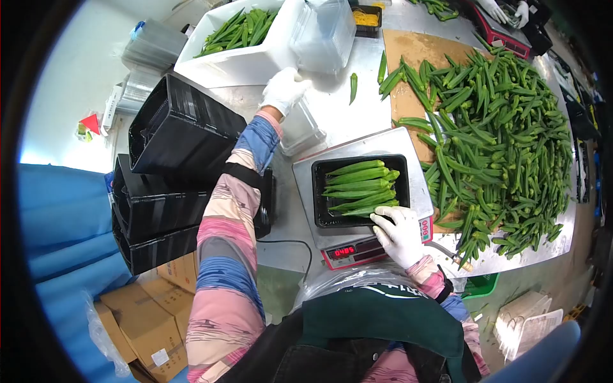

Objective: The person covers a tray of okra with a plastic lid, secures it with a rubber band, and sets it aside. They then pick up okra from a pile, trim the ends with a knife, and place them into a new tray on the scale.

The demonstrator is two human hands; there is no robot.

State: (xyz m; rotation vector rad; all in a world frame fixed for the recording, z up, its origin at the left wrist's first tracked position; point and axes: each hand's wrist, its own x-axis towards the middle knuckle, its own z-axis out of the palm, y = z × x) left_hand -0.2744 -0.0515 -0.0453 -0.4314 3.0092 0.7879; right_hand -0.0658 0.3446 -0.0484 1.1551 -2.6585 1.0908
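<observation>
My right hand (397,235), in a white glove, touches the lower right edge of a black tray (318,198) and the okra in it, fingers bent over the rim. The tray holds several okra pods (359,186) laid side by side and sits on a scale (418,182) with a red display. My left hand (284,91), also gloved, is stretched out near the front of a white foam box (239,69), over a clear plastic lid (300,131). Its fingers are curled; anything between them is too small to make out.
Loose okra (504,147) is heaped at the right on brown cardboard (408,102). Stacked black trays (185,127) stand at the left, clear containers (325,32) at the top. A co-worker's gloved hands (504,11) show at the top right beside another red scale (504,39).
</observation>
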